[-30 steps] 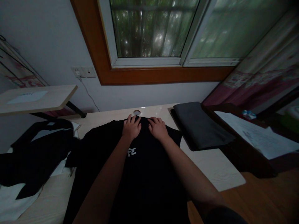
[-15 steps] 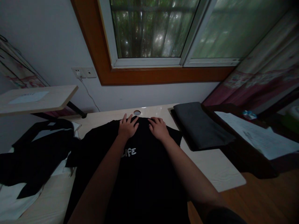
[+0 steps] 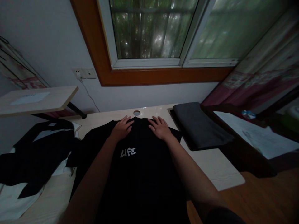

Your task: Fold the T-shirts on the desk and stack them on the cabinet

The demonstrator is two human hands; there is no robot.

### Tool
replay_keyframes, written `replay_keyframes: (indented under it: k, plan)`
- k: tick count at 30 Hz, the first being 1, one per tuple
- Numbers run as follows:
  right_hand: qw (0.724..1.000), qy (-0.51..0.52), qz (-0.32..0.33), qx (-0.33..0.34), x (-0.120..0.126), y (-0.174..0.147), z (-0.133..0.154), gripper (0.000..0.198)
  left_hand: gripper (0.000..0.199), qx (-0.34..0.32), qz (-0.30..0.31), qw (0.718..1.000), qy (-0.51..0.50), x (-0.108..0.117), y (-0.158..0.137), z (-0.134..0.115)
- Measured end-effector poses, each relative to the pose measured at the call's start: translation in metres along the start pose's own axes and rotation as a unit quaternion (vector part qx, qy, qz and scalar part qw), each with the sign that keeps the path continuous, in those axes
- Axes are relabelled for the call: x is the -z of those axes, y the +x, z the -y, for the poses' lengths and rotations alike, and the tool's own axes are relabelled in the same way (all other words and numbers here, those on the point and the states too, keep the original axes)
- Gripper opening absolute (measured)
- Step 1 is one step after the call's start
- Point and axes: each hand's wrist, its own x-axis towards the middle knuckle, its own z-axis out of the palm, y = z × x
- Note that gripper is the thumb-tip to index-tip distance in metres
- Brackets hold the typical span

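Note:
A black T-shirt with a small white printed word lies spread over the pale desk, its collar end toward the wall. My left hand rests on the shirt left of the collar, fingers spread and pointing away from me. On the other side of the collar my right hand lies flat on the cloth, its fingers also apart. Neither hand grips the fabric. My forearms cover parts of the shirt's left and right sides.
A dark folded cloth or cover lies to the right of the shirt. At the left are another black garment and a raised shelf. A round cable hole sits near the wall, below a window.
My left hand has slid a little to the left across the shirt, and the whole printed word now shows. My right hand has barely shifted.

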Motion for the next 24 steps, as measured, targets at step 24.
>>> replay_keyframes:
  k: [24]
  plan:
    - [1.0,-0.011,-0.001,-0.008,-0.001,0.001,0.001,0.056,0.036,0.086,-0.082,0.993,0.021,0.012,-0.02,0.02]
